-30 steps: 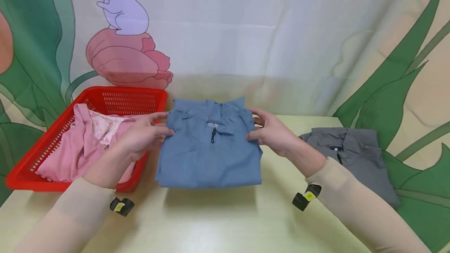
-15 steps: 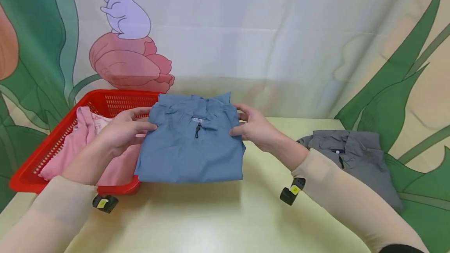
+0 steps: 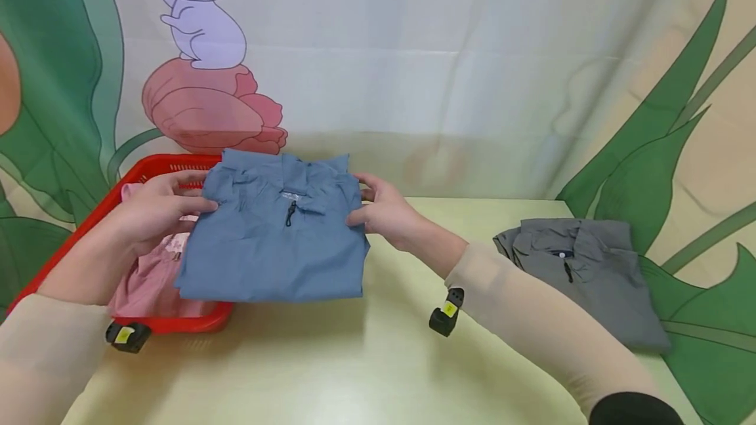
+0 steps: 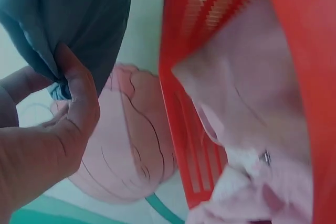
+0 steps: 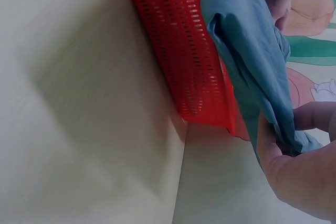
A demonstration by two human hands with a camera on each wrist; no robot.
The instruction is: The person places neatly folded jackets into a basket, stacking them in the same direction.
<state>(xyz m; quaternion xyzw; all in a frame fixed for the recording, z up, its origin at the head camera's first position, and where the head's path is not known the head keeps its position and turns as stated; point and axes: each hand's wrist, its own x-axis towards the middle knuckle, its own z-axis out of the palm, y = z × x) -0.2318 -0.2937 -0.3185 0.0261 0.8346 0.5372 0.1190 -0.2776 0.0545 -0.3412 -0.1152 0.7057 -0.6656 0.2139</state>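
Observation:
A folded blue jacket (image 3: 272,241) with a black zip pull is held up in the air, its near part over the right side of a red basket (image 3: 195,325). My left hand (image 3: 156,212) pinches its left edge between thumb and fingers; the left wrist view shows this grip on the bunched blue cloth (image 4: 79,30). On the opposite edge, my right hand (image 3: 386,212) pinches the folded layers, also visible in the right wrist view as blue fabric (image 5: 247,51). Inside the basket lies a pink garment (image 3: 156,284), partly covered by the jacket and my left hand.
A folded grey garment (image 3: 590,281) lies at the right of the pale table (image 3: 378,359). Behind the table hangs a printed curtain (image 3: 443,84) with a white animal and plants. A dark camera sits on each wrist.
Both hands have carried the blue jacket leftward, from beside the red basket to partly over it. It now hides more of the basket. The grey garment stays put.

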